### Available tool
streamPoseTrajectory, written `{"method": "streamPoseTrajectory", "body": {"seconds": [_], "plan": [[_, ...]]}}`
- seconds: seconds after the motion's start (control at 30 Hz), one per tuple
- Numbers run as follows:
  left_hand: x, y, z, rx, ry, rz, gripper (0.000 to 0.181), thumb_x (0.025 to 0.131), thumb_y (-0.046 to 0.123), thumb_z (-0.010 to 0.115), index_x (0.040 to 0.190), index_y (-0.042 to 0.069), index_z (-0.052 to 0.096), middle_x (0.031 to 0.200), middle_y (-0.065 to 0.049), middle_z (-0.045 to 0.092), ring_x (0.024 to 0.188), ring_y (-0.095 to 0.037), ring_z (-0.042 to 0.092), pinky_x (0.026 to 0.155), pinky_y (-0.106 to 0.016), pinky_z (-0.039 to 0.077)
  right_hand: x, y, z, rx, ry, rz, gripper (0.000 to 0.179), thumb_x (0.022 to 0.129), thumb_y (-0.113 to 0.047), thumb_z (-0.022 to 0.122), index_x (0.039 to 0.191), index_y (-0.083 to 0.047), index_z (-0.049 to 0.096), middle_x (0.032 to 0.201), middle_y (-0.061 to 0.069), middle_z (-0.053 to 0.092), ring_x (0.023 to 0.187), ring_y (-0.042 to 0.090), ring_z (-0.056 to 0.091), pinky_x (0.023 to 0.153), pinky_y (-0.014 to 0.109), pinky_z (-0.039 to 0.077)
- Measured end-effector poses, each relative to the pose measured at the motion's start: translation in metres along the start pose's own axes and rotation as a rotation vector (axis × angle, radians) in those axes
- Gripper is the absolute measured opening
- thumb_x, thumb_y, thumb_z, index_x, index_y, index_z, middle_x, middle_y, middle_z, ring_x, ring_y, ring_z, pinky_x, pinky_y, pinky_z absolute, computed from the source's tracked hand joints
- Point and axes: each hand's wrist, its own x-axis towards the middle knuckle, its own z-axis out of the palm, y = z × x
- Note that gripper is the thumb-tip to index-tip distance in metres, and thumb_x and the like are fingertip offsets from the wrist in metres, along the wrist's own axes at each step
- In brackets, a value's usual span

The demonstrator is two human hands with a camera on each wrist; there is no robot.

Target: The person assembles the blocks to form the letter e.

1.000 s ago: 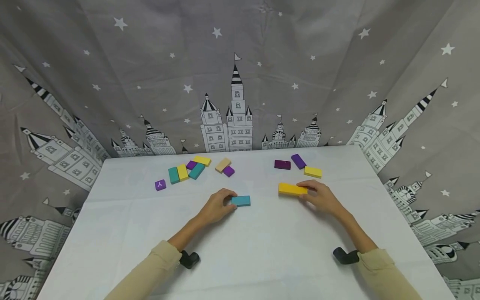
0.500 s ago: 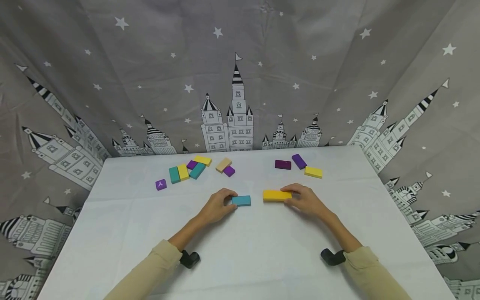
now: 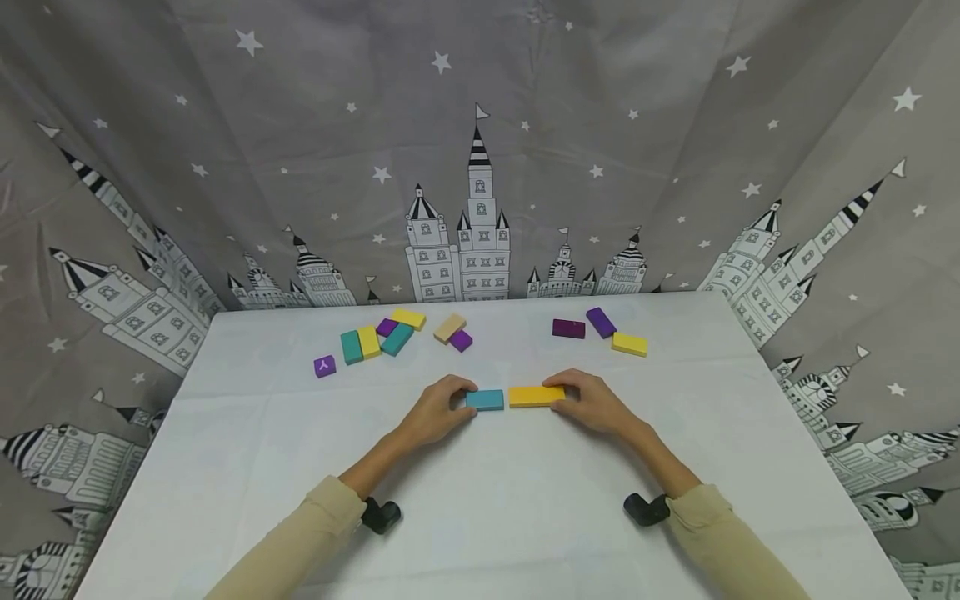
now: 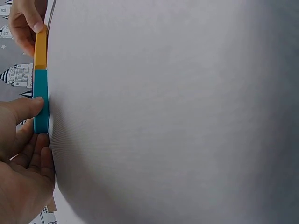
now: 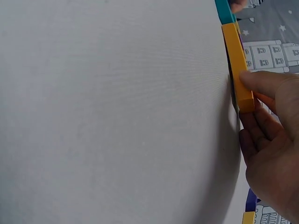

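Near the middle of the white table, my left hand (image 3: 438,410) pinches a teal block (image 3: 487,400) at its left end between thumb and fingers. My right hand (image 3: 596,402) grips a longer orange-yellow block (image 3: 531,397) by its right end. The two blocks lie end to end in one line, a narrow gap between them in the head view. In the left wrist view the thumb presses the near side of the teal block (image 4: 41,93), and the orange block (image 4: 40,51) stands right beyond it. The right wrist view shows my thumb on the orange block's side (image 5: 237,60).
At the back left lie several teal, yellow and purple blocks (image 3: 369,342), with a marked purple cube (image 3: 325,366) apart. A tan block (image 3: 450,327) touches a purple one (image 3: 461,340). Back right: a maroon block (image 3: 568,328), a purple block (image 3: 601,322) and a yellow block (image 3: 629,344).
My right hand has carried the orange-yellow block leftward and slightly toward me, up close to the teal block. The left hand has kept its hold on the teal block in the same place.
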Motion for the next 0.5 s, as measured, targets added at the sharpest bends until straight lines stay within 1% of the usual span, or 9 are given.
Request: {"method": "streamPoseTrajectory", "body": {"seconds": [0.1,0.33,0.5], "plan": [[0.0,0.0014,-0.0001,-0.002,0.0,-0.001,0.033,0.09,0.006,0.075,0.121,0.004,0.065,0.119,-0.008,0.063,0.11,-0.022,0.058,0.101,-0.038,0.047,0.0016,-0.0012,0.0022,-0.003,-0.003,0.013,0.035,0.092,-0.007,0.072,0.126,-0.007,0.067,0.128,0.01,0.063,0.123,0.029,0.054,0.109,0.047,0.039],[-0.0007,0.0006,0.0002,0.004,0.007,-0.003,0.033,0.09,0.006,0.075,0.121,0.004,0.065,0.119,-0.008,0.062,0.11,-0.022,0.058,0.101,-0.038,0.048,0.0047,-0.0038,0.0057,-0.017,-0.016,0.013,0.035,0.092,-0.008,0.071,0.127,-0.007,0.066,0.129,0.01,0.062,0.123,0.028,0.054,0.109,0.046,0.039],[-0.0007,-0.0002,0.0008,-0.001,0.008,0.013,0.032,0.09,0.005,0.074,0.121,0.003,0.065,0.119,-0.009,0.062,0.11,-0.023,0.058,0.101,-0.038,0.048,0.0054,-0.0059,0.0066,-0.022,-0.02,0.019,0.035,0.093,-0.008,0.07,0.127,-0.007,0.066,0.129,0.011,0.062,0.123,0.029,0.053,0.109,0.047,0.039]]}}
